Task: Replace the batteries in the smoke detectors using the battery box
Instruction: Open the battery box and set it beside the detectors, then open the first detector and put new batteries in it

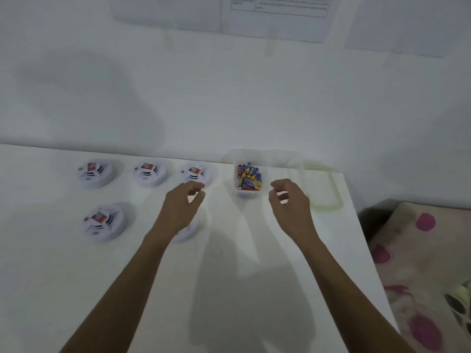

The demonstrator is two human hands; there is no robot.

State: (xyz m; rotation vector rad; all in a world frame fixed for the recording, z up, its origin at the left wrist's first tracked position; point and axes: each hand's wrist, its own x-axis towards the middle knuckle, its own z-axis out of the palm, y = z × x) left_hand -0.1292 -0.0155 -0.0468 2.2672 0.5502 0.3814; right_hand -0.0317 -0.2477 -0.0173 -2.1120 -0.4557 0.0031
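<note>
Several white round smoke detectors lie on the white table, three in a far row: one at the left [96, 172], one in the middle [150, 173] and one at the right [195, 173]. A fourth detector [104, 221] lies nearer, and a fifth detector [187, 231] is mostly hidden under my left forearm. A clear plastic battery box [265, 171] holds several blue and red batteries [248, 177]. My left hand [182, 203] hovers left of the box, fingers curled apart and empty. My right hand [289, 200] hovers just right of the batteries, also empty.
A clear lid [325, 186] lies right of the box near the table's right edge. A white wall with taped paper sheets [277, 11] stands behind the table. A floral cloth [423, 263] lies beyond the right edge.
</note>
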